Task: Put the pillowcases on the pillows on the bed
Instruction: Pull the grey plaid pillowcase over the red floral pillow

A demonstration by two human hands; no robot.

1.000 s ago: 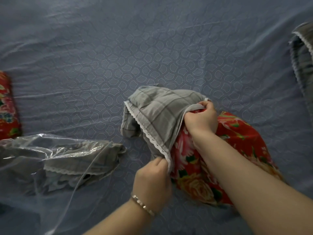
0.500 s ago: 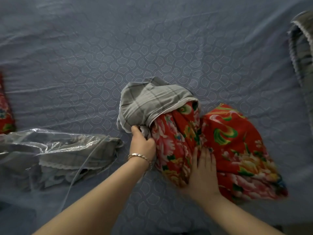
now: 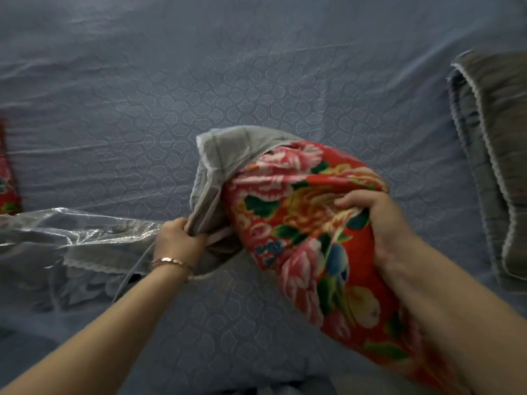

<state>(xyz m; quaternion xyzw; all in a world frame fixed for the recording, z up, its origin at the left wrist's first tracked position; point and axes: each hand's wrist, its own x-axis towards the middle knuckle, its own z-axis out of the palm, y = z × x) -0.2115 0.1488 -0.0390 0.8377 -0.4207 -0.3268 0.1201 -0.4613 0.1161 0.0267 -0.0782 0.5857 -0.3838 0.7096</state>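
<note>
Over bed (image 3: 256,81): raising floral pillow (image 3: 308,223), flat earlier.
Left hand (image 3: 178,238): gripping pillowcase (image 3: 219,161) hem.
Right hand (image 3: 385,223): clutching pillow, no longer pressing.
Pillowcase: covering only far corner.

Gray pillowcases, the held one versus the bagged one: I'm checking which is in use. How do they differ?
The held pillowcase is gripped by the left hand and covers one end of the floral pillow; the bagged pillowcase lies flat, untouched. The held pillowcase is unpacked; the bagged pillowcase sits inside clear plastic. Both are gray.
</note>
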